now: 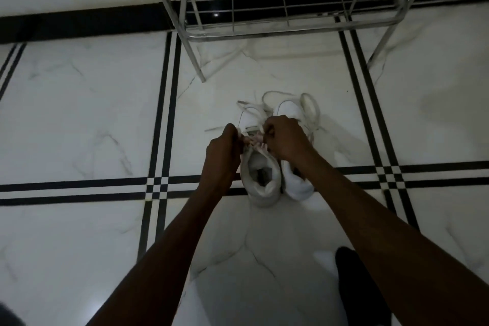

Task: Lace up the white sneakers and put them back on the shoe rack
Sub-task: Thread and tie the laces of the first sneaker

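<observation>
Two white sneakers stand side by side on the floor, toes pointing away from me. The left sneaker (262,180) shows its open collar toward me. My left hand (222,156) pinches a lace at its left eyelets. My right hand (284,137) grips a lace on the other side of the same tongue and covers part of the right sneaker (297,185). Loose white laces (267,103) lie tangled over both toes. The metal shoe rack (285,8) stands beyond the shoes, its wire shelf bare.
White marble floor tiles with black double stripes (161,114) spread all around. A black skirting band (79,21) runs along the wall behind the rack. Something dark (357,286) lies on the floor under my right forearm.
</observation>
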Motion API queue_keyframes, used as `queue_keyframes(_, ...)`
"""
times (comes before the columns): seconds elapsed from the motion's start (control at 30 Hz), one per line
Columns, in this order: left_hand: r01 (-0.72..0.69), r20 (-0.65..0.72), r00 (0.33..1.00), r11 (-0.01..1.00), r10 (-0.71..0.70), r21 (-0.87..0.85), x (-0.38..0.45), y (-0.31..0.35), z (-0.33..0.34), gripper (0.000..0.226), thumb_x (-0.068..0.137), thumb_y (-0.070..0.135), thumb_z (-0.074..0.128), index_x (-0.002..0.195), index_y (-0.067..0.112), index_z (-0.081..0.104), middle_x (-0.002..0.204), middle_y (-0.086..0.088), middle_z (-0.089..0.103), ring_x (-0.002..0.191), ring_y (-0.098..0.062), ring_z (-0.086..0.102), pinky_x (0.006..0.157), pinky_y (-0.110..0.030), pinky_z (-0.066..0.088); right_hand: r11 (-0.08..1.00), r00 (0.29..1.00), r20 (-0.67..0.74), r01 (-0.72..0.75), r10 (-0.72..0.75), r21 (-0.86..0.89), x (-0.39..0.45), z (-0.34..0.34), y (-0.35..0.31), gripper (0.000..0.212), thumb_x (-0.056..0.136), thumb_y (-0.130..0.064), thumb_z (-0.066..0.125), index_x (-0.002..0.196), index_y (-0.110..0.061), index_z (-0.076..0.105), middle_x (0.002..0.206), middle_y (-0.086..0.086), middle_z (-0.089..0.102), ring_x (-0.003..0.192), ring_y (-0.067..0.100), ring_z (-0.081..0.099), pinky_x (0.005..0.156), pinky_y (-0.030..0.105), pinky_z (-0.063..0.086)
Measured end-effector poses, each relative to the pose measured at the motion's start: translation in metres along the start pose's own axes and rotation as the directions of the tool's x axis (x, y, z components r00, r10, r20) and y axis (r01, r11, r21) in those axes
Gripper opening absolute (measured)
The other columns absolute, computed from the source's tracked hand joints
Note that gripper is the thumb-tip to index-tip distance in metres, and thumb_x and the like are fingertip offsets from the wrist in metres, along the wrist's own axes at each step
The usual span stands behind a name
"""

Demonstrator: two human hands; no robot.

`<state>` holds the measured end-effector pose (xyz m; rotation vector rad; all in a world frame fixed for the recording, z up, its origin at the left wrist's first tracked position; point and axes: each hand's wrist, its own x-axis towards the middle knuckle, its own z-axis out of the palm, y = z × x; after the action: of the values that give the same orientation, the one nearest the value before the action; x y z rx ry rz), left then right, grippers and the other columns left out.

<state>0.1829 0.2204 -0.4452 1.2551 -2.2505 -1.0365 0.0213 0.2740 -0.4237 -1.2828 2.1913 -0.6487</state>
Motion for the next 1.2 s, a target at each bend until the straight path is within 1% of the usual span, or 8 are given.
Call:
queue_keyframes(0.13, 0.099, 0.040, 0.994, 0.995, -0.100, 0.033, -0.012, 0.010, -0.008, 0.012, 0.086, 0.019, 0.035, 0.094, 0.013, 0.041, 0.088, -0.014, 0.069, 0.077, -0.033, 0.069, 0.063, -0.054, 0.059, 0.992, 0.997, -0.045, -0.061, 0.066, 0.111, -0.018, 0.002, -0.008, 0.011, 0.089, -0.010, 0.056, 0.082, -0.012, 0.049, 0.086, 0.020, 0.068, 0.078, 0.033, 0.065, 0.065, 0.039, 0.052)
queue_keyframes(0.33, 0.085, -0.151, 0.986, 0.996, -0.078, 0.036, -0.020, 0.010, -0.004, 0.008, 0.096, 0.008, 0.052, 0.101, 0.007, 0.046, 0.091, -0.013, 0.070, 0.077, -0.030, 0.068, 0.068, -0.050, 0.056, 0.996, 0.972, -0.214, -0.085, 0.092, 0.041, -0.034, 0.020, -0.014, 0.019, 0.096, -0.020, 0.053, 0.099, -0.002, 0.050, 0.081, 0.011, 0.057, 0.069, 0.022, 0.052, 0.046, 0.024, 0.025)
queue_keyframes(0.43, 0.088, -0.197, 0.977, 0.996, -0.083, 0.016, -0.027, 0.007, -0.003, 0.011, 0.095, 0.005, 0.053, 0.103, 0.005, 0.047, 0.092, -0.012, 0.070, 0.079, -0.032, 0.068, 0.069, -0.047, 0.054, 0.985, 0.958, -0.246, -0.121, 0.147, 0.121, -0.041, 0.031, -0.011, 0.021, 0.095, -0.022, 0.054, 0.098, -0.002, 0.050, 0.087, 0.017, 0.063, 0.079, 0.028, 0.061, 0.058, 0.027, 0.033)
queue_keyframes(0.53, 0.074, -0.193, 0.978, 0.997, -0.077, -0.023, -0.028, 0.007, -0.005, 0.005, 0.097, 0.008, 0.051, 0.101, 0.007, 0.048, 0.090, -0.009, 0.070, 0.077, -0.030, 0.068, 0.069, -0.050, 0.056, 0.959, 0.953, -0.216, -0.163, 0.214, 0.233, -0.043, 0.034, -0.009, 0.020, 0.097, -0.026, 0.051, 0.094, -0.006, 0.049, 0.091, 0.018, 0.064, 0.085, 0.030, 0.062, 0.063, 0.030, 0.037)
queue_keyframes(0.7, 0.044, -0.169, 0.983, 0.989, -0.068, -0.142, -0.036, -0.006, -0.004, 0.016, 0.101, 0.020, 0.053, 0.087, 0.012, 0.049, 0.075, -0.007, 0.067, 0.067, -0.026, 0.066, 0.062, -0.053, 0.054, 0.948, 0.977, -0.157, -0.088, 0.142, 0.307, -0.037, 0.028, -0.014, 0.012, 0.093, -0.018, 0.057, 0.085, -0.011, 0.051, 0.086, 0.011, 0.068, 0.080, 0.026, 0.066, 0.067, 0.036, 0.054)
queue_keyframes(0.87, 0.063, -0.021, 0.997, 0.973, -0.070, -0.222, -0.039, -0.007, -0.009, 0.017, 0.093, 0.026, 0.070, 0.094, 0.009, 0.067, 0.090, -0.002, 0.074, 0.085, -0.014, 0.071, 0.076, -0.032, 0.060, 0.954, 1.000, 0.005, -0.012, 0.011, 0.300, -0.042, 0.023, -0.012, 0.009, 0.086, -0.017, 0.069, 0.088, -0.009, 0.065, 0.089, 0.007, 0.073, 0.083, 0.020, 0.070, 0.079, 0.043, 0.058)
queue_keyframes(1.07, 0.023, -0.036, 0.999, 0.998, -0.025, -0.061, -0.027, -0.009, -0.012, 0.008, 0.090, 0.014, 0.069, 0.095, 0.011, 0.073, 0.091, -0.003, 0.077, 0.084, -0.016, 0.071, 0.077, -0.040, 0.060, 0.983, 0.998, -0.058, 0.013, -0.002, 0.185, -0.045, 0.027, -0.009, 0.015, 0.084, -0.018, 0.071, 0.080, -0.005, 0.064, 0.079, 0.011, 0.069, 0.074, 0.023, 0.064, 0.069, 0.040, 0.054)
queue_keyframes(1.2, -0.144, 0.021, 0.990, 0.972, 0.143, 0.185, -0.029, -0.005, -0.011, 0.008, 0.092, 0.008, 0.063, 0.096, 0.004, 0.068, 0.088, -0.012, 0.071, 0.078, -0.026, 0.066, 0.070, -0.039, 0.055, 0.997, 0.994, -0.095, 0.056, -0.051, 0.047, -0.054, 0.034, -0.013, 0.010, 0.090, -0.014, 0.061, 0.088, -0.007, 0.054, 0.083, 0.013, 0.065, 0.076, 0.026, 0.062, 0.063, 0.038, 0.048)
